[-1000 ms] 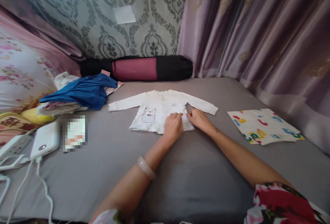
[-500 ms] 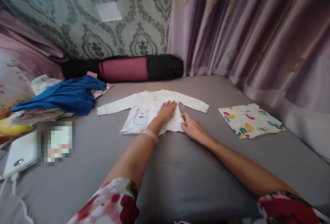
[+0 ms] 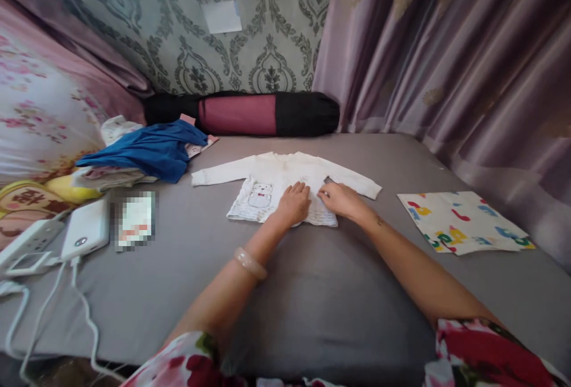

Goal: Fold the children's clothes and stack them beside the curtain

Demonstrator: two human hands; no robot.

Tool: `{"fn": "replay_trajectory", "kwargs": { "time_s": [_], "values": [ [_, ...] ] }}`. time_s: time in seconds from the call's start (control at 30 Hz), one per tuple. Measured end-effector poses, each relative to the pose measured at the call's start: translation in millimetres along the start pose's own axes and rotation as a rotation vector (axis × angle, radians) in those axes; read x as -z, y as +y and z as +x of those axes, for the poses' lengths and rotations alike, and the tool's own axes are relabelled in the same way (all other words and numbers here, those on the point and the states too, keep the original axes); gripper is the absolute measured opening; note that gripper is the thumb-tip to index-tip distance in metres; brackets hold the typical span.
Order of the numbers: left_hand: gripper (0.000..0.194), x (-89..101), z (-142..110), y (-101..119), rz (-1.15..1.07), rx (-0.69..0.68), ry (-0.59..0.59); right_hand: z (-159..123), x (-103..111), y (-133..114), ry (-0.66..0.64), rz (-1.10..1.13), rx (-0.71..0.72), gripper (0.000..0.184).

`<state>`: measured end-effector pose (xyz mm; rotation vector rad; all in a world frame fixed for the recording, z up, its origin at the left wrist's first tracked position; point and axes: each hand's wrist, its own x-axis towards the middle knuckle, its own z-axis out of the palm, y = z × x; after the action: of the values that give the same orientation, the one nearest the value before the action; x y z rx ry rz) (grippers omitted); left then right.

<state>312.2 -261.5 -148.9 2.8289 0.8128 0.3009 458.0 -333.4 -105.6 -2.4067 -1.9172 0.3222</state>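
Observation:
A small white long-sleeved baby shirt (image 3: 263, 170) lies spread out on the grey sheet, sleeves stretched to both sides. A bear with a red bow is printed on its lower left front. My left hand (image 3: 294, 203), a pale bangle on its wrist, rests flat on the lower middle of the shirt with the fingers pointing away from me. At the shirt's right side edge, just below the sleeve, my right hand (image 3: 342, 200) is closed, thumb and curled fingers pinching the fabric.
A folded cloth with colourful prints (image 3: 464, 220) lies on the right. To the left are a clothes pile with a blue garment (image 3: 147, 146), a white power bank (image 3: 87, 226), a power strip (image 3: 29, 244) and cables. A black-and-maroon roll (image 3: 241, 115) lies along the wall.
The view has turned left, so things appear further right. My right hand has moved up the shirt's side edge and closed on it; my left hand has slid slightly towards the hem.

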Motion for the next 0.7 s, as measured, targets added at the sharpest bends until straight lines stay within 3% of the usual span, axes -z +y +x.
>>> {"fn": "replay_trajectory", "kwargs": {
  "time_s": [0.13,0.3,0.4,0.7],
  "values": [
    [0.040,8.9,-40.5,-14.8,-0.013,0.103,0.057,40.0,-19.9,-17.7,0.174,0.096,0.163,0.040],
    [0.036,16.4,-77.6,-43.6,-0.042,0.168,0.038,63.0,-44.4,-27.2,0.112,0.099,0.127,0.055],
    [0.036,13.3,-91.0,-52.3,-0.048,0.164,0.033,59.3,-52.4,-26.3,0.048,0.068,0.136,0.063],
    [0.051,4.2,-106.5,-47.8,-0.018,0.174,0.026,11.2,-59.1,-26.4,0.034,0.037,0.392,0.062]
  ]
}}
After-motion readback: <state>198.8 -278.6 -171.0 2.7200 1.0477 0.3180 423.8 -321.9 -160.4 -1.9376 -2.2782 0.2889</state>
